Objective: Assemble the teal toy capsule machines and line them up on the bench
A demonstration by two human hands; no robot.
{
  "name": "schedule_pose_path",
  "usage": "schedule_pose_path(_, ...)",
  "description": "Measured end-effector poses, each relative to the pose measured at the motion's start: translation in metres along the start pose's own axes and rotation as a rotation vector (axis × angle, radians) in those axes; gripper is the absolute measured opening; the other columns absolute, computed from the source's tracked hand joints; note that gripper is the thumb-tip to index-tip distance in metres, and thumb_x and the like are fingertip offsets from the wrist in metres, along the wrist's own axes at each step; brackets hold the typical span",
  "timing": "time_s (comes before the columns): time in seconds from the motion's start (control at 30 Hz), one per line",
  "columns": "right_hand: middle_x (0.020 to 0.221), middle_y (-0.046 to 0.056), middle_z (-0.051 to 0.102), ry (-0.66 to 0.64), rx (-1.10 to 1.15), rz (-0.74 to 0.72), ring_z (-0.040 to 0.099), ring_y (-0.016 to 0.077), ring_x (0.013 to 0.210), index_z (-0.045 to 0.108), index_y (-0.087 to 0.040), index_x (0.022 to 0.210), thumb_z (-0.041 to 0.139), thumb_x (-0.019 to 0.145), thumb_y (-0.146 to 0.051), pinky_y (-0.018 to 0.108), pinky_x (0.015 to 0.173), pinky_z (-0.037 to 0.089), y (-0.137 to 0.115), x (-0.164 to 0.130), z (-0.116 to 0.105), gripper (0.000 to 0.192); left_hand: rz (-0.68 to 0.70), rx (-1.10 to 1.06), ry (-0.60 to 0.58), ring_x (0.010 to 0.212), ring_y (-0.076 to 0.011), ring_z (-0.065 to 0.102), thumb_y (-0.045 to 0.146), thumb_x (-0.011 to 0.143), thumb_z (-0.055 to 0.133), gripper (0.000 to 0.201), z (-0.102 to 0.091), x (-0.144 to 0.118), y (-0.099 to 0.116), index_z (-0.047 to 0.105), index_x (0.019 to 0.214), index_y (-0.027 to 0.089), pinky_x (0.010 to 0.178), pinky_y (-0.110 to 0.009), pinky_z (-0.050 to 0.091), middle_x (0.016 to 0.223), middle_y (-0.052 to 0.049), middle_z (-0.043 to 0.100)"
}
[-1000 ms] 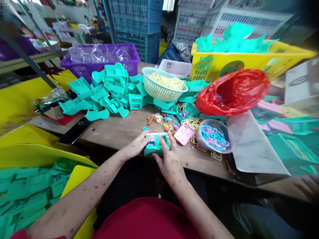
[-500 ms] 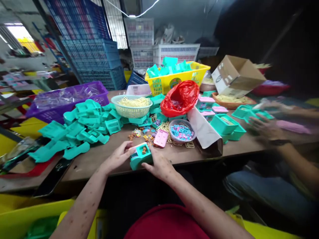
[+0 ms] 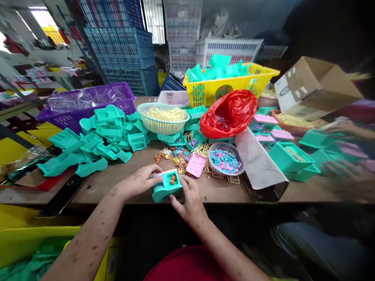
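Observation:
Between my two hands, at the table's front edge, is a teal plastic toy car body (image 3: 167,188). Inside its open top lies a small brown figure (image 3: 172,179). My left hand (image 3: 145,179) is closed on the left end of the body, its fingers over the top. My right hand (image 3: 190,199) grips the right end, thumb low in front and fingers behind. Just beyond lie a pink plastic plate (image 3: 196,164), small brown pieces (image 3: 159,157) and colourful stickers or packets too small to make out. A clear bowl (image 3: 225,172) holds blue and pink bits.
Teal parts (image 3: 108,132) are heaped at left before a purple basket (image 3: 129,95). A pale green basket (image 3: 164,125), a red plastic bag (image 3: 228,113) and a yellow basket (image 3: 202,93) stand behind. A cardboard piece (image 3: 260,164) borders the right. A co-worker's blurred hands (image 3: 342,171) move at far right.
The view has shifted, so the table's things appear moved, those at right farther right. Both hands still hold the teal car body. The co-worker's hands have moved.

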State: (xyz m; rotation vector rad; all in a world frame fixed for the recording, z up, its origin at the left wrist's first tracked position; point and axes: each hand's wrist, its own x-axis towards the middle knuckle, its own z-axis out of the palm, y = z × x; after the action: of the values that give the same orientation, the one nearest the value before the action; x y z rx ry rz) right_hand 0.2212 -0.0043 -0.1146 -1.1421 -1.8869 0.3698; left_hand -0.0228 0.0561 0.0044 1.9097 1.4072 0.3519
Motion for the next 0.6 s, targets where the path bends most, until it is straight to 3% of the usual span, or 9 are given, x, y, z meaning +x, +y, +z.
schedule_pose_path(0.1, 0.162, 0.021, 0.049, 0.019, -0.069, -0.082, 0.048, 0.0391, 0.152, 0.045, -0.022, 0.169, 0.078, 0.097, -0.035, 0.064, 0.125, 0.049, 0.007, 0.002, -0.005, 0.081, 0.027, 0.063, 0.053, 0.130, -0.0344, 0.068, 0.067, 0.099, 0.061, 0.051, 0.001, -0.002, -0.003, 0.072, 0.125, 0.025, 0.114, -0.050, 0.053, 0.136, -0.010, 0.075)
schedule_pose_path(0.23, 0.173, 0.023, 0.037, 0.014, -0.145, -0.135, 0.036, 0.0428, 0.161, 0.022, -0.019, 0.179, 0.078, 0.096, -0.041, 0.069, 0.127, 0.045, 0.012, -0.001, -0.004, 0.102, 0.078, -0.009, 0.319, 0.132, -0.0335, 0.067, 0.066, 0.100, 0.063, 0.048, 0.029, -0.007, -0.022, 0.073, 0.125, 0.026, 0.116, -0.051, 0.052, 0.136, -0.010, 0.073)
schedule_pose_path(0.37, 0.175, 0.025, 0.034, -0.009, -0.171, -0.131, 0.033, 0.0426, 0.163, 0.016, -0.017, 0.180, 0.074, 0.098, -0.045, 0.071, 0.128, 0.042, 0.013, -0.004, -0.001, 0.104, 0.100, -0.056, 0.550, 0.120, -0.0307, 0.071, 0.064, 0.103, 0.063, 0.044, 0.051, -0.015, -0.026, 0.073, 0.119, 0.024, 0.107, -0.047, 0.057, 0.125, -0.010, 0.074)
schedule_pose_path(0.5, 0.173, 0.026, 0.036, -0.002, -0.211, -0.138, 0.034, 0.0431, 0.163, 0.013, -0.017, 0.179, 0.071, 0.101, -0.045, 0.075, 0.128, 0.040, 0.015, -0.005, 0.001, 0.101, 0.128, -0.088, 0.647, 0.113, -0.0249, 0.072, 0.052, 0.114, 0.049, 0.038, 0.037, -0.030, -0.015, 0.071, 0.121, 0.022, 0.102, -0.039, 0.057, 0.120, -0.008, 0.076)
schedule_pose_path(0.6, 0.173, 0.028, 0.037, -0.016, -0.242, -0.160, 0.034, 0.0440, 0.164, 0.013, -0.016, 0.179, 0.071, 0.101, -0.046, 0.076, 0.126, 0.041, 0.015, -0.006, 0.003, 0.102, 0.185, -0.045, 0.624, 0.114, -0.0229, 0.072, 0.046, 0.114, 0.053, 0.031, 0.021, -0.045, -0.012, 0.074, 0.117, 0.023, 0.101, -0.035, 0.056, 0.120, -0.007, 0.076)
